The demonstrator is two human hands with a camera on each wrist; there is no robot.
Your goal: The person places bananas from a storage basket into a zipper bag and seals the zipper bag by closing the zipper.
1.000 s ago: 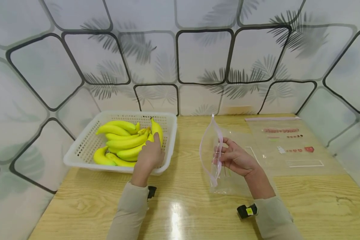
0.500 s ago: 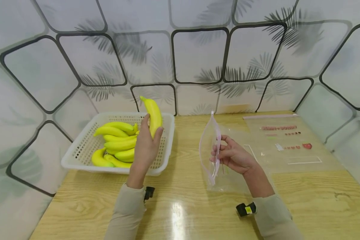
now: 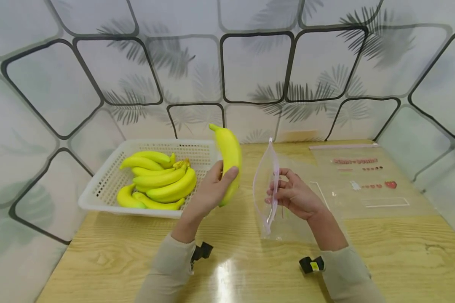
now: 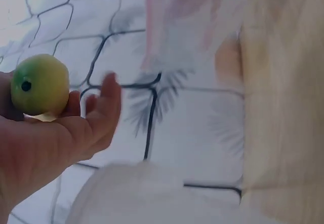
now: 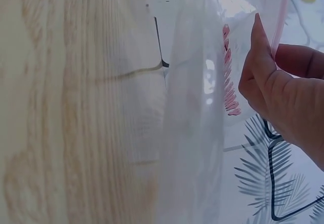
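My left hand [image 3: 210, 189] holds a single yellow banana [image 3: 230, 153] upright in the air, between the basket and the bag. In the left wrist view the banana's greenish end [image 4: 43, 84] with a dark tip faces the camera, held between thumb and fingers. My right hand [image 3: 297, 195] pinches the pink zip rim of a clear zip bag [image 3: 274, 189], whose mouth gapes toward the banana. Up close in the right wrist view, thumb and fingers [image 5: 260, 57] grip that rim, and the clear film hangs down beside red print.
A white plastic basket [image 3: 92, 191] with several bananas [image 3: 161, 181] stands at the left on the wooden table [image 3: 110, 256]. Another clear zip bag [image 3: 349, 206] with red print lies flat at the right. A patterned wall covering [image 3: 258, 67] rises behind the table.
My left hand has lifted one banana out of the basket and carried it right, toward the bag's mouth. The right hand keeps its hold on the bag's rim almost in place.
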